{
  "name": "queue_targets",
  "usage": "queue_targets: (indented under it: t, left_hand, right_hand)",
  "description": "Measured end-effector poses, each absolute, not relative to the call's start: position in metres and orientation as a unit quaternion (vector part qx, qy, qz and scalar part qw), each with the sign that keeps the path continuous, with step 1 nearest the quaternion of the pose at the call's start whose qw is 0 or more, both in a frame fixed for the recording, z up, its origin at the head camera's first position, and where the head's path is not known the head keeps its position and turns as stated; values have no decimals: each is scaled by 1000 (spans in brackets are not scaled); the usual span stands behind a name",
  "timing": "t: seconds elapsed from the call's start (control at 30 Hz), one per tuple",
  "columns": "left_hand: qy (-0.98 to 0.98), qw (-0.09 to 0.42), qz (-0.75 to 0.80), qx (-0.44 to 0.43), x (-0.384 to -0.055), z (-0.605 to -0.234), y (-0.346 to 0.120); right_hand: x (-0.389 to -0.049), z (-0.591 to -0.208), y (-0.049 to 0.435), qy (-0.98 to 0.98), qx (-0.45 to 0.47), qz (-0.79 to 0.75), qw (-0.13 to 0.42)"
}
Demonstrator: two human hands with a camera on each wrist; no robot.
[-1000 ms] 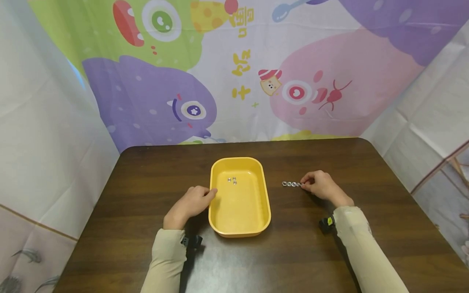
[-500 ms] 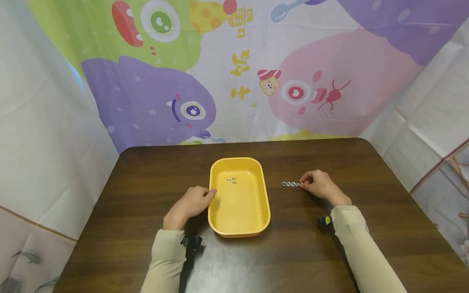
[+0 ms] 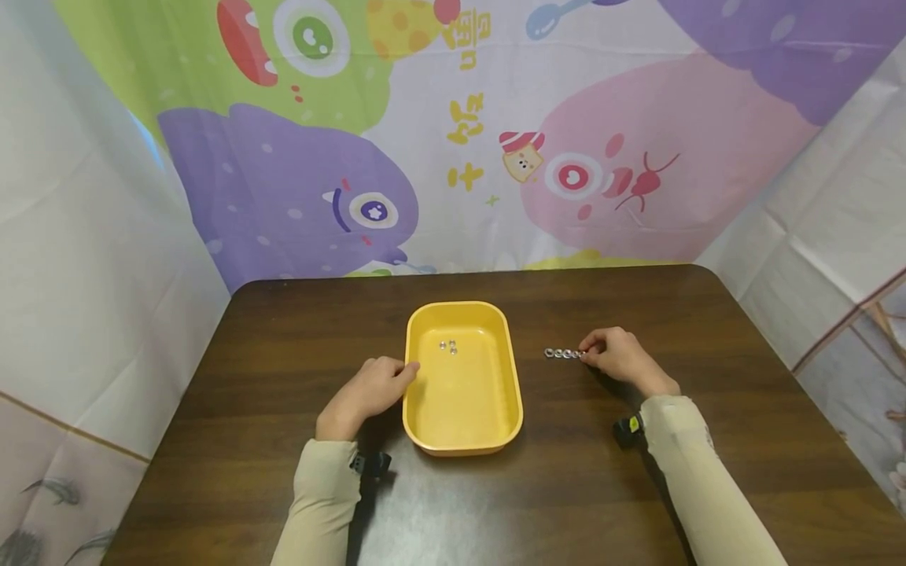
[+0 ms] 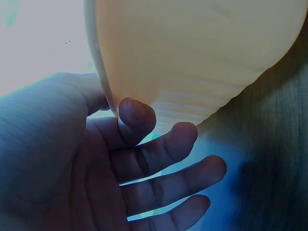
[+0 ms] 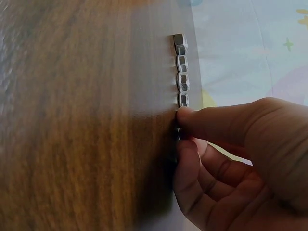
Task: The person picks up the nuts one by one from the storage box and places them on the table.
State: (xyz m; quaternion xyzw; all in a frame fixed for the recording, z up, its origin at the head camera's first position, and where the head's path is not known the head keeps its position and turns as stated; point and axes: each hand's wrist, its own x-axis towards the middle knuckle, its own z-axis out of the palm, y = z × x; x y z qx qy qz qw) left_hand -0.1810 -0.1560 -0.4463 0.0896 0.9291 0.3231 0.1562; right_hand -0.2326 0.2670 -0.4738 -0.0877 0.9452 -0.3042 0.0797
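A yellow plastic basin (image 3: pixel 463 405) stands mid-table, with three small shiny nuts (image 3: pixel 454 351) lying on its floor toward the far left. My left hand (image 3: pixel 368 391) grips the basin's left rim, thumb over the edge and fingers along the outer wall, as the left wrist view shows on the basin side (image 4: pixel 202 57). To the right of the basin, several silver hex nuts (image 3: pixel 558 354) form a tight row. At that row's right end my right hand (image 3: pixel 626 363) pinches a nut (image 5: pixel 179 134) between thumb and finger; the fingertips mostly hide it. The other nuts (image 5: pixel 183 82) extend away from my thumb.
The dark wooden table (image 3: pixel 453 519) carries the basin and the nut row. A cartoon-printed curtain (image 3: pixel 467 236) hangs behind its far edge, and pale sheets (image 3: pixel 78 236) hang at both sides. Each wrist wears a small black camera (image 3: pixel 371 465).
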Motion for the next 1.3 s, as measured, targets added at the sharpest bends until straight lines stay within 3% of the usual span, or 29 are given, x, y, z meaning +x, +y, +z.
queue_targets:
  t: [0.77,1.1,1.3]
  left_hand:
    - [931,159,315,89,-181,-445,-156]
    - [930,161,318,85,-180,-445,-156]
    - [932,160,314,87,-181,-445,-154]
  right_hand:
    - [-232,-476,267,944,-94,-306,77]
    - [-233,-464,273,939,-104,-308,115]
    - [-232,-453,277,950,-114,-281,78]
